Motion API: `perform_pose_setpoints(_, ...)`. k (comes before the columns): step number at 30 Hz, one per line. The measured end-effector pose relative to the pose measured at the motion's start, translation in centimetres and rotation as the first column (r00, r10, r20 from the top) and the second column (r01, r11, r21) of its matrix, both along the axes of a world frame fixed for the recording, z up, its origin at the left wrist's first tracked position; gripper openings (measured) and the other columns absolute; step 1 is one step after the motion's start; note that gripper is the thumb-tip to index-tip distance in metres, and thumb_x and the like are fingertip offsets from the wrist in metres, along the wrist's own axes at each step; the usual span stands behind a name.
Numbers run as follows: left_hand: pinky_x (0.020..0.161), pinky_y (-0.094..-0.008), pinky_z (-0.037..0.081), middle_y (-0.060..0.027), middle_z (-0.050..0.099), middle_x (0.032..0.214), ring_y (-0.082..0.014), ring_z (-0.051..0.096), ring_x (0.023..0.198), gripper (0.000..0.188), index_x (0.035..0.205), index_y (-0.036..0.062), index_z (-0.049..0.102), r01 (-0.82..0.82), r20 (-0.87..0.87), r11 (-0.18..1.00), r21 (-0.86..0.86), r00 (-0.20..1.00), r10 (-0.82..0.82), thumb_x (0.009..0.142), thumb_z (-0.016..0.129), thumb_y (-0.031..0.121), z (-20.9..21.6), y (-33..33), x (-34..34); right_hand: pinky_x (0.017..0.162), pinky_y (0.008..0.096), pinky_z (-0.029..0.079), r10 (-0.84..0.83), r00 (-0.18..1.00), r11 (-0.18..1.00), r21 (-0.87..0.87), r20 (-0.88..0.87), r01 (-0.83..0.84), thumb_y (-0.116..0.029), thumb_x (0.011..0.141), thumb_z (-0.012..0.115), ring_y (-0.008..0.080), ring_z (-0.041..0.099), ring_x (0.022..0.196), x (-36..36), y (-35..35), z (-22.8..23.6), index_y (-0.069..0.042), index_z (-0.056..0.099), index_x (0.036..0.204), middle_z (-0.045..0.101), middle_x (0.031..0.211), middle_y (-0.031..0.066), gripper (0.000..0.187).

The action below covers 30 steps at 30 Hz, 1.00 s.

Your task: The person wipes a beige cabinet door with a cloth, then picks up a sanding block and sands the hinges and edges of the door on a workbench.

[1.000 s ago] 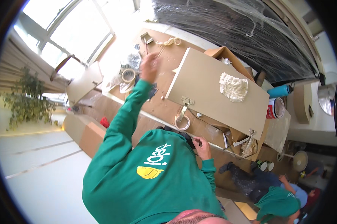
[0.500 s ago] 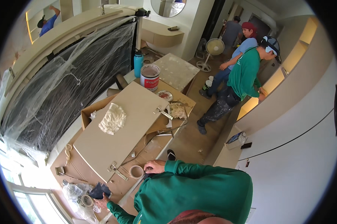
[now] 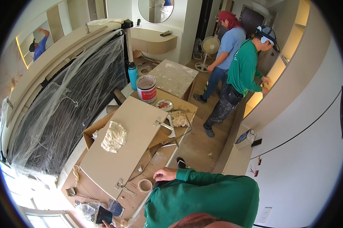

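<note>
My left hand, mostly cut off by the lower edge, pinches a black square sheet that looks like sandpaper. Beside it lies a dark grey sheet, next to a crumpled clear plastic bag. My right hand rests near my dark-clad leg, fingers loosely bent with nothing visible in them. Close to that hand sits a roll of masking tape. A beige panel lies across the work surface, carrying a crumpled white cloth and two metal hinges, the nearer hinge by the tape.
Behind the panel stand a paint can, its lid and a blue bottle. A scraper lies at left. Plastic sheeting covers the left side. Two people stand at right near a fan.
My left hand has moved down toward the lower edge and now has the black sheet raised. My right hand has shifted slightly right. The person in blue has turned away.
</note>
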<state>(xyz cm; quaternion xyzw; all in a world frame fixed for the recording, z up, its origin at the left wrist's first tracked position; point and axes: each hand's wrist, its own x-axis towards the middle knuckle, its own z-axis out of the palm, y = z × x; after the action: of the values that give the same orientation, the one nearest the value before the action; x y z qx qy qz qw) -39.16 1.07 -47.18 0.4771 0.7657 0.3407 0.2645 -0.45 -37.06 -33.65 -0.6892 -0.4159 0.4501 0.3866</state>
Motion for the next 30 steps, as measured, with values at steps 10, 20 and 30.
perform_pose_setpoints(10, 0.102, -0.0407, 0.050, -0.0145, 0.055, 0.145, -0.0266, 0.057, 0.129, 0.057, 0.148, 0.0084, 0.050, 0.154, 0.750, 0.929, 0.336, 0.553, -0.363, 0.095, 0.071, 0.010, 16.2, -3.2, 12.3, 0.107, 0.0329, 0.046, 0.064, 0.879, 0.925, 0.359, -0.473, 0.125, -0.040, 0.103, 0.066, 0.0148, 0.060, 0.120, 4.2, 3.8, 10.7, -0.003, 0.052, 0.145, 0.064, 0.126, 0.0072, 0.058)
perform_pose_setpoints(20, 0.065, -0.0260, 0.050, 0.0031, 0.065, 0.095, -0.0086, 0.061, 0.078, 0.009, 0.102, 0.0148, 0.056, 0.850, 0.950, 0.465, 0.246, -0.116, -0.290, 0.102, 0.065, 0.013, 27.1, -26.8, 41.8, 0.092, 0.0302, 0.052, -0.525, 0.550, 0.432, 0.354, -0.649, 0.830, -0.034, 0.106, 0.062, 0.0124, 0.066, 0.101, 12.1, 0.4, 12.7, 0.002, 0.067, 0.124, 0.071, 0.115, 0.0055, 0.041)
perform_pose_setpoints(30, 0.068, -0.0252, 0.049, -0.0013, 0.069, 0.094, -0.0104, 0.064, 0.078, 0.017, 0.107, 0.0085, 0.062, 0.962, 0.822, 0.100, 0.255, -0.161, -0.546, 0.105, 0.063, 0.025, 25.3, -28.0, 52.7, 0.082, 0.0235, 0.053, -0.455, 0.579, 0.443, 0.393, -0.676, 0.806, -0.008, 0.100, 0.067, 0.0078, 0.064, 0.095, 23.4, -9.1, 12.2, 0.000, 0.064, 0.127, 0.069, 0.108, 0.0015, 0.028)
